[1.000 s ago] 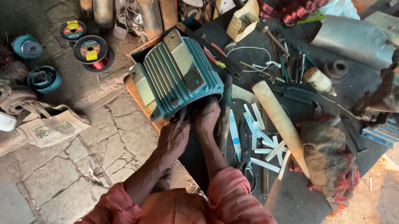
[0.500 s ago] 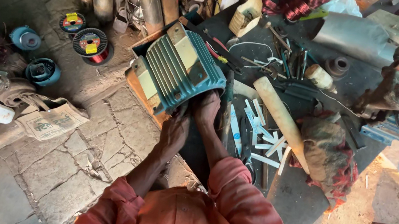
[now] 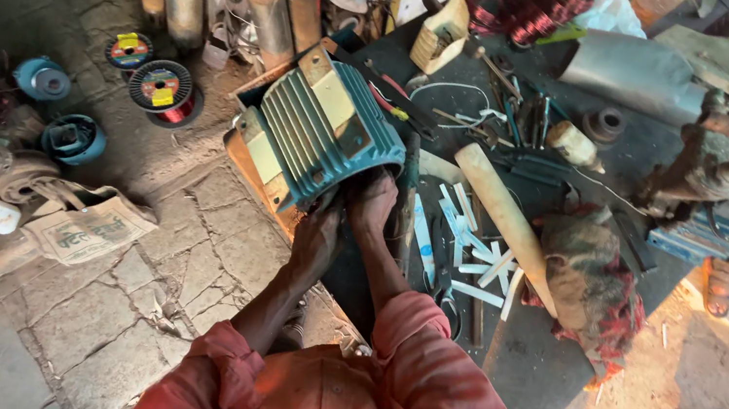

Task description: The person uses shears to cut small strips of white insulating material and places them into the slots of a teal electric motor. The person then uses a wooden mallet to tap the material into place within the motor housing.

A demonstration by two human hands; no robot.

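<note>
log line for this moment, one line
left hand: on motor housing open end | right hand: same rim | housing: tilted on bench edge

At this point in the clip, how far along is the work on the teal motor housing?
Done: the finned teal motor housing lies on its side at the edge of the workbench, open end toward the person. In hand: the left hand and right hand both work at that opening; what they do inside is hidden. Left: white insulation strips on the bench and copper wire spools on the floor lie untouched.

One teal motor housing [image 3: 322, 133], two wire spools [image 3: 159, 88] — two hands [image 3: 344, 221], one wooden mallet [image 3: 505, 220].
</note>
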